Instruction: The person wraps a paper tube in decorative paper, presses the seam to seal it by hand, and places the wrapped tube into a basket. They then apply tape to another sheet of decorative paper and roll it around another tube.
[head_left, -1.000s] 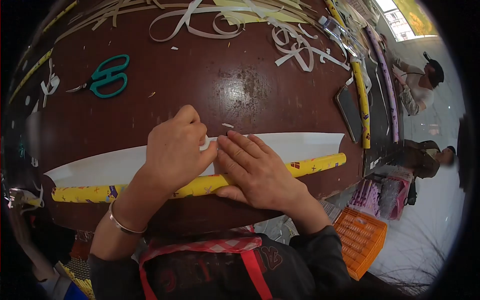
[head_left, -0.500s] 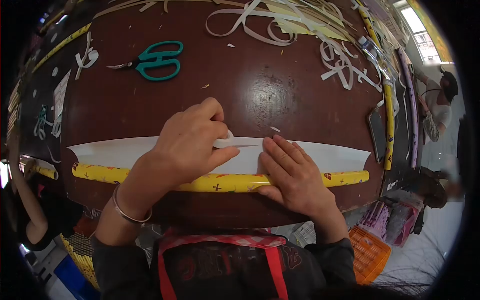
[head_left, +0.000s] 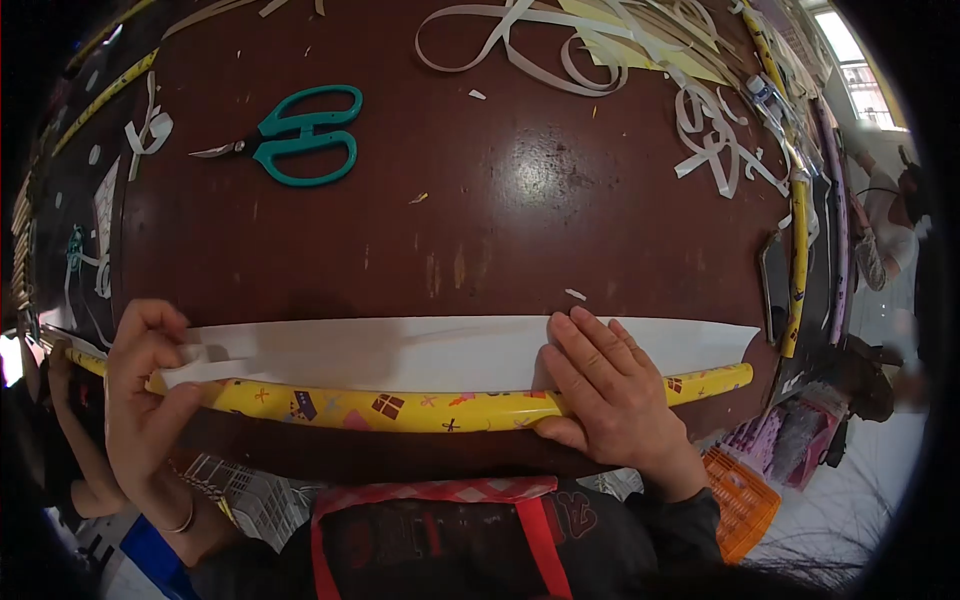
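Note:
A roll of yellow patterned wrapping paper (head_left: 345, 408) lies across the near side of the table, its white underside (head_left: 460, 350) unrolled as a narrow band along the far side. My right hand (head_left: 610, 390) rests flat on it, fingers stretched over the white band and thumb against the yellow roll. At the left end, my left hand (head_left: 150, 390) is closed, somewhat blurred, with a white strip (head_left: 200, 370) between thumb and fingers. Part of the strip trails right over the paper; the roll's left end is hidden by this hand.
Teal-handled scissors (head_left: 310, 135) lie at the upper left. Curled white strips (head_left: 715, 140) are heaped at the upper right. A phone (head_left: 773, 275) and another yellow roll (head_left: 798, 260) lie along the right edge. An orange crate (head_left: 740, 505) stands below; other people are at both sides.
My left hand has moved from the middle of the paper to its left end with the white strip. My right hand stays pressed on the paper. The view has shifted slightly.

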